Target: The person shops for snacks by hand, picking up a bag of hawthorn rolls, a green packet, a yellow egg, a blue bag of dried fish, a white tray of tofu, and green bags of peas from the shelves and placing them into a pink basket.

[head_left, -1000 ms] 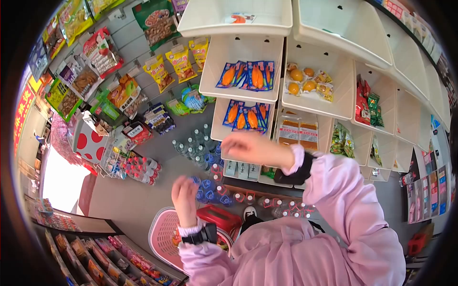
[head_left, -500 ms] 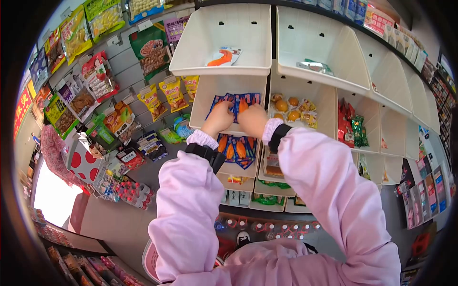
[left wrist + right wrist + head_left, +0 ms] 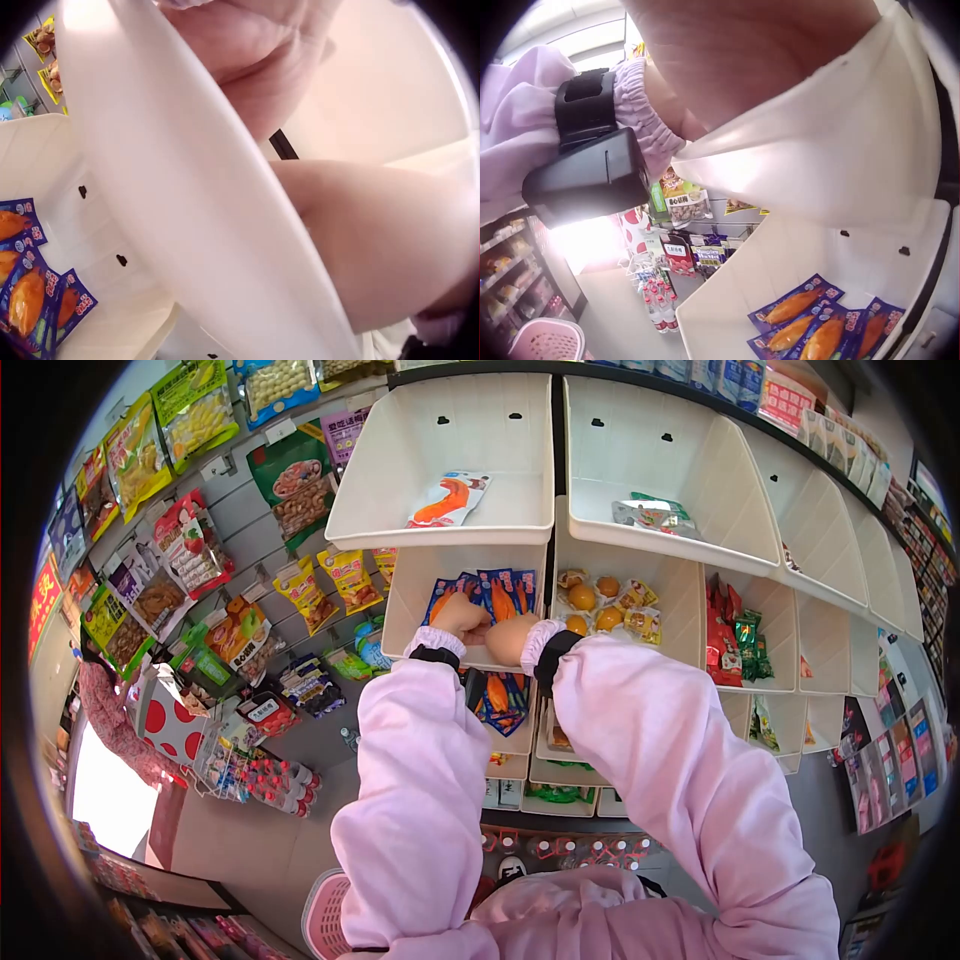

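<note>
In the head view both hands reach over the front of a white bin [image 3: 405, 595] in the second row. Blue packets with orange drumstick-shaped snacks [image 3: 508, 586] lie inside it. My left hand [image 3: 458, 617] is bent over the left packets, and my right hand [image 3: 510, 640] is beside it, back of the hand up. The fingertips are mostly hidden, so I cannot tell whether either hand grips a packet. Both wrist views show the palms close over the pale bin front [image 3: 187, 172]. More blue packets [image 3: 825, 337] lie in the bin below.
Above is a bin with one orange-and-white packet [image 3: 450, 499]. To the right, a bin holds round orange-brown snacks [image 3: 607, 605]. Hanging snack bags [image 3: 190, 540] cover the left wall. A pink basket [image 3: 327, 915] stands on the floor, near bottled drinks [image 3: 570, 850].
Both hands have risen from lower left and front of the shelf into the second-row bin. Since half a second ago they have shifted slightly down and toward the front rim. The view has tilted upward.
</note>
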Motion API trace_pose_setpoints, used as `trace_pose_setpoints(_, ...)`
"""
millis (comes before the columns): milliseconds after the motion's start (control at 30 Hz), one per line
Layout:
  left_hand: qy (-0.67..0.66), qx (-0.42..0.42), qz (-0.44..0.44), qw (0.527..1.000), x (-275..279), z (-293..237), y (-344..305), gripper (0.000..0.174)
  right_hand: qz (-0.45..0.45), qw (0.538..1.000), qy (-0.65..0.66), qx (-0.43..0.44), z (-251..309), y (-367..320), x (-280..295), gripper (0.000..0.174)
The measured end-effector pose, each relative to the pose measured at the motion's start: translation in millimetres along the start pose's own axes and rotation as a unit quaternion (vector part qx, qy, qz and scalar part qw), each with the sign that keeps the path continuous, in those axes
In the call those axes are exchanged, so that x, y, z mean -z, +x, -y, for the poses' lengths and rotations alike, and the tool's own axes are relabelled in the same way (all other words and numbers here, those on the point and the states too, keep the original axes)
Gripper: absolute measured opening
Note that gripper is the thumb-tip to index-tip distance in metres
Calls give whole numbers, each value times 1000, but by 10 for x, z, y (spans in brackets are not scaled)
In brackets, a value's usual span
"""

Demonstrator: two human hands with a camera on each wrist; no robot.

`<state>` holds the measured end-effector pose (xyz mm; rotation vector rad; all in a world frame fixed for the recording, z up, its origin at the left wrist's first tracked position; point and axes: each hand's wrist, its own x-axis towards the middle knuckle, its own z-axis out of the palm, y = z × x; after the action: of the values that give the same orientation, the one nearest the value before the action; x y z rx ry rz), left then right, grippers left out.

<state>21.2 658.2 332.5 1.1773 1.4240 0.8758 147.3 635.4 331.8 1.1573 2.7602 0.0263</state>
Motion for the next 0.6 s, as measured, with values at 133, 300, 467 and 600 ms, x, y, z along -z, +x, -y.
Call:
trace_pose_setpoints(133,81,-43,10,996,-9,178,416,20,-74,996,55,-4,38,21,-17,18)
trace_pose_setpoints(300,188,-84,19,978,-13,169,454,10,-31,999,12,29,83,-114,112,15)
trace_pose_setpoints(467,42,-86,11,995,134,-32,135,7,-187,982,10,25,231,-450,380,12)
trace_pose_setpoints(600,-63,-129,-7,990,390,-177,-522,9,-341,918,188,73,292,-659,359,17)
